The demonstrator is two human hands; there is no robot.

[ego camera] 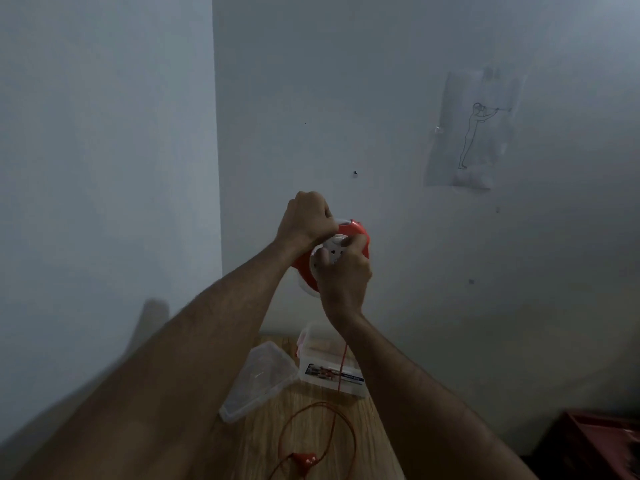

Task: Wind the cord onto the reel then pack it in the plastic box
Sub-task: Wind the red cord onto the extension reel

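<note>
Both hands hold one red reel up in the air, its white face toward the person. The left hand grips its top; the right hand pinches the middle. One red cord hangs straight down to the table, looping near one plastic box and one lid.

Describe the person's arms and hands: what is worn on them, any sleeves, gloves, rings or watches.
Both forearms are bare up to the bottom edge of the picture: no sleeves show. The left hand and right hand wear no gloves. No watch or band shows on either wrist, and no ring is visible. The near forearms are blurred.
</note>
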